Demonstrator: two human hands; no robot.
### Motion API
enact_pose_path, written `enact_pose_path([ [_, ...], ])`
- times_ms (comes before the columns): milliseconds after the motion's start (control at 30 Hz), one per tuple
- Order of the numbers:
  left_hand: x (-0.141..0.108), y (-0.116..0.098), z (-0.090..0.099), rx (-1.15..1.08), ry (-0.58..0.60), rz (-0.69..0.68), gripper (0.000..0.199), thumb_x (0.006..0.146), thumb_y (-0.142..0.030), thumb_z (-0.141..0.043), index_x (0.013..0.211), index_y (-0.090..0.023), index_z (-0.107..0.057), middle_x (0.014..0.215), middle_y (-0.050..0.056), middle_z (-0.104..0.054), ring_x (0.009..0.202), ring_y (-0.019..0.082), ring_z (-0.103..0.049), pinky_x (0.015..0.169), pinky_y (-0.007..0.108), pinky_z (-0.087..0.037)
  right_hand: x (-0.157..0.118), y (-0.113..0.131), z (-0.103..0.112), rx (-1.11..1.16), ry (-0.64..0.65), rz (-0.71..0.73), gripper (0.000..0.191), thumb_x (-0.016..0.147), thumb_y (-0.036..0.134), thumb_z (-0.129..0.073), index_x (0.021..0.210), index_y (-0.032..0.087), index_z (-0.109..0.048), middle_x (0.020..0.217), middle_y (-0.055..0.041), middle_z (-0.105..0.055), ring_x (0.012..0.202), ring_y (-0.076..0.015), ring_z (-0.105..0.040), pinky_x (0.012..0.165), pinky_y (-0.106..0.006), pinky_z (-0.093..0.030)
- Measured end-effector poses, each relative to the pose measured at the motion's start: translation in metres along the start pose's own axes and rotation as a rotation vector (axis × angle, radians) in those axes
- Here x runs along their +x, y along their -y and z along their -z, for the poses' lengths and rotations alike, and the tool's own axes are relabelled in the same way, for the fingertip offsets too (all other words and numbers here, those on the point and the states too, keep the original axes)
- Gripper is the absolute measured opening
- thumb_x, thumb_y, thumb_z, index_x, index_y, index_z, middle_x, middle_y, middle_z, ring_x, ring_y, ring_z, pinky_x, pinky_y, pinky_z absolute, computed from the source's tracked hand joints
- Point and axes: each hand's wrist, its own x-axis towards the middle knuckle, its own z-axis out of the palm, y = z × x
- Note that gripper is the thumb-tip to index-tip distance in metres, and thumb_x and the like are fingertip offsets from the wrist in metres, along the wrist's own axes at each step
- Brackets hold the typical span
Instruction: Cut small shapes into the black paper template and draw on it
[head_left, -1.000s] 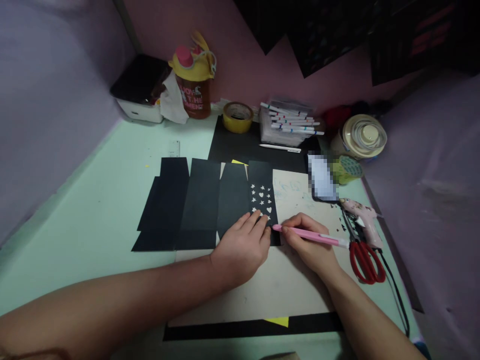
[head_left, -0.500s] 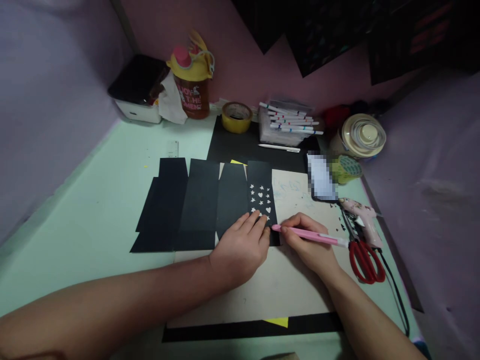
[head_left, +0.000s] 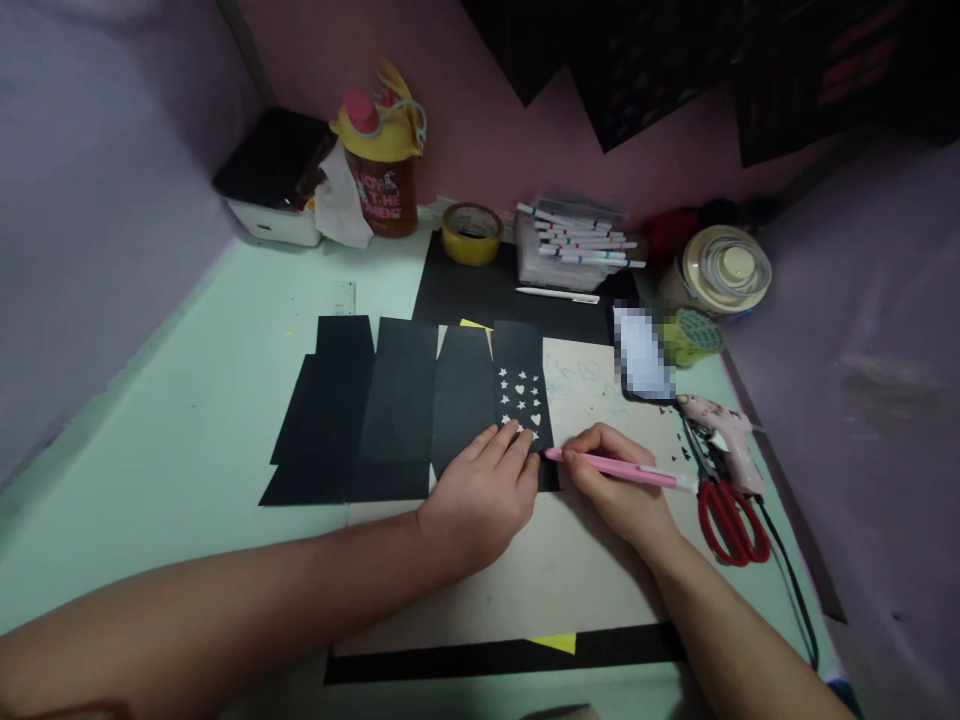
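Left hand (head_left: 480,500), centre: lay open on card (head_left: 465,385). Right hand (head_left: 622,500), right of centre: pinched pen (head_left: 622,467), tip near left fingers. We judged light press risked card slipping, pen straying.

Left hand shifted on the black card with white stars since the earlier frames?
No: the left hand still rests by the same lower stars on the black card.
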Motion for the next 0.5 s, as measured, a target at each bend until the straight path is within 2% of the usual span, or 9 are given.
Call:
enact_pose_path([
  [333, -0.0011, 0.0002, -0.0023, -0.022, 0.025, -0.001, 0.03, 0.09, -0.023, -0.052, 0.11, -0.006, -0.065, 0.123, 0.018, -0.062, 0.119, 0.033, -0.056, 0.1, 0.045, -0.045, -0.0013, 0.0004, 0.0027, 0.049, 0.001, -0.036, 0.011, 0.079, 0.028, -0.062, 0.073, 0.02, -0.06, 0.062, 0.0008, -0.06, 0.052, -0.0127, -0.052, 0.047, -0.024, -0.041],
  [500, -0.0021, 0.001, -0.0016, -0.01, 0.065, -0.017, 0.03, 0.09, -0.021, -0.053, 0.113, -0.005, -0.063, 0.127, 0.019, -0.059, 0.122, 0.033, -0.053, 0.103, 0.045, -0.041, 0.0015, 0.0009, 0.0082, 0.075, -0.055, 0.044, 0.014, 0.079, 0.032, -0.065, 0.088, 0.022, -0.065, 0.082, -0.0025, -0.069, 0.073, -0.0171, -0.062, 0.064, -0.027, -0.05],
])
